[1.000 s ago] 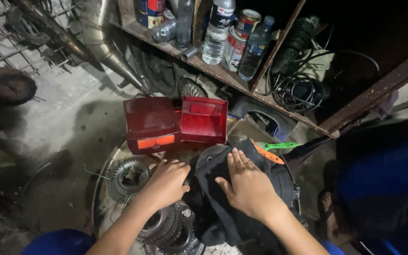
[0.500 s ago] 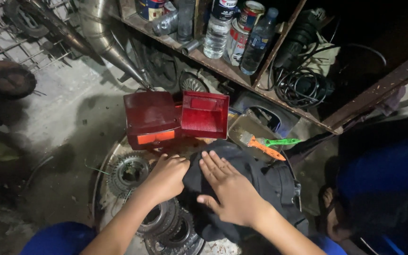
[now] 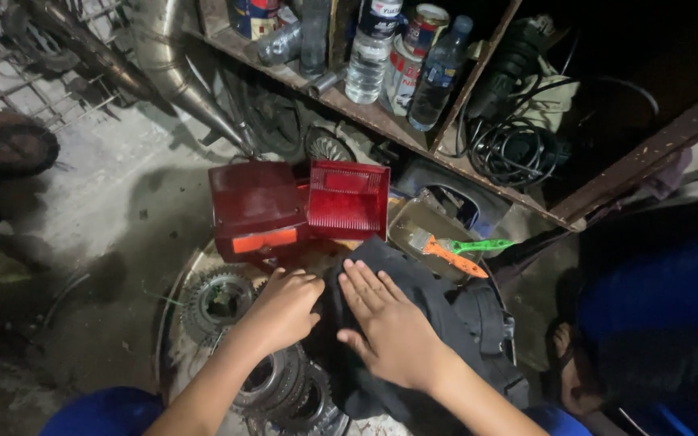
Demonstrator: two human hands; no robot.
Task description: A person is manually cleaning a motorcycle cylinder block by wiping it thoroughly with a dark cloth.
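Note:
My right hand (image 3: 388,324) lies flat, fingers spread, on a black cloth-like cover (image 3: 438,315) draped over a dark part. My left hand (image 3: 283,305) is curled at the cover's left edge and seems to pinch it. Beneath both hands lies a round metal tray (image 3: 173,307) holding steel gears and sprockets (image 3: 218,299). Just beyond my fingers stand two red tail-light lenses (image 3: 296,206).
An orange-handled brush and a green-handled tool (image 3: 462,250) lie in a small pan to the right. A wooden shelf (image 3: 381,121) behind holds bottles, cans and coiled black cable (image 3: 519,149). An exhaust pipe (image 3: 179,73) leans at left. My blue-clad knee (image 3: 656,307) is at right.
My right hand has slid left and down across the black cover, closer to my left hand. The left hand stays at the cover's edge.

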